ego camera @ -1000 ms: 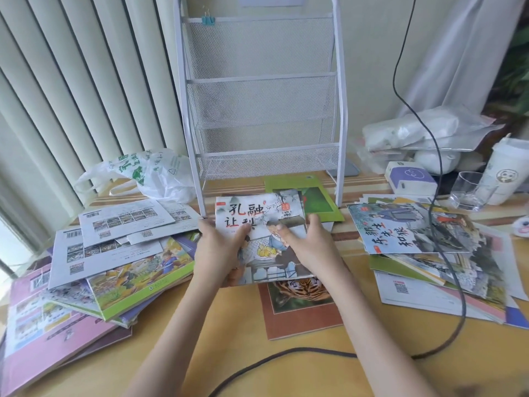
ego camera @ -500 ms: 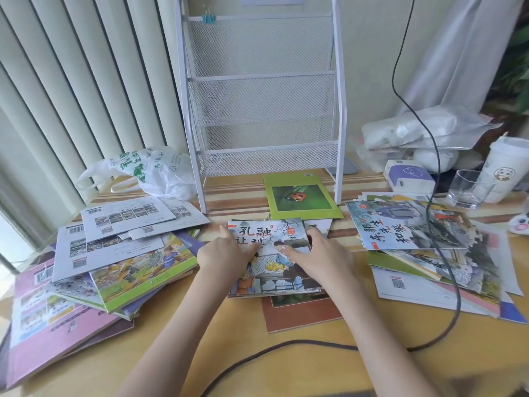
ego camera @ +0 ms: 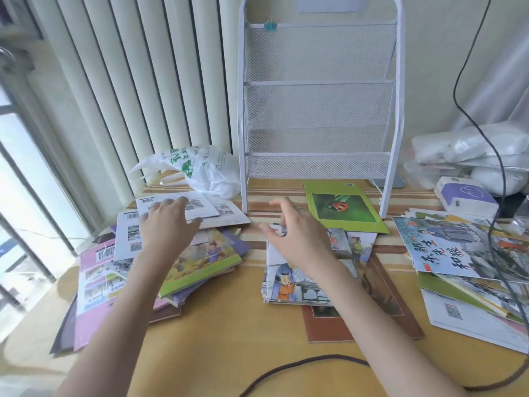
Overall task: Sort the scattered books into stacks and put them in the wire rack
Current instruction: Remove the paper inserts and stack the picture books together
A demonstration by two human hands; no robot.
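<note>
Head view, the only one: wire rack [ego camera: 317, 104] upright at the back of the table [ego camera: 229, 333], its three mesh pockets holding no books as far as the mesh lets me see. Left hand [ego camera: 166, 224] hovers over the left pile [ego camera: 160, 253], fingers spread and fairly straight, holding nothing; whether the fingertips touch the white back covers [ego camera: 183, 207] under them I cannot tell. Right hand [ego camera: 297, 239] sits above the middle stack [ego camera: 309, 270], fingers loosely arched and parted, nothing gripped; motion blur hides any contact. Middle stack is the only squared one, cartoon cover on top, lying on a brown book [ego camera: 372, 305] that juts out beneath it. Green ladybird book [ego camera: 343, 207] lies alone just in front of the rack's right leg. Right pile [ego camera: 469, 267] is fanned and untidy, with a dark cable [ego camera: 498, 173] trailing across it. Left pile is likewise sprawled, pink covers at the bottom, a green-edged book slanting on top. Plastic bag [ego camera: 200, 170] sits beside the rack's left leg. Judgement: early stage. One stack started, two heaps and the stray green book still unsorted, racking not yet begun. Left hand looks placed to draw the next book from the left pile.
</note>
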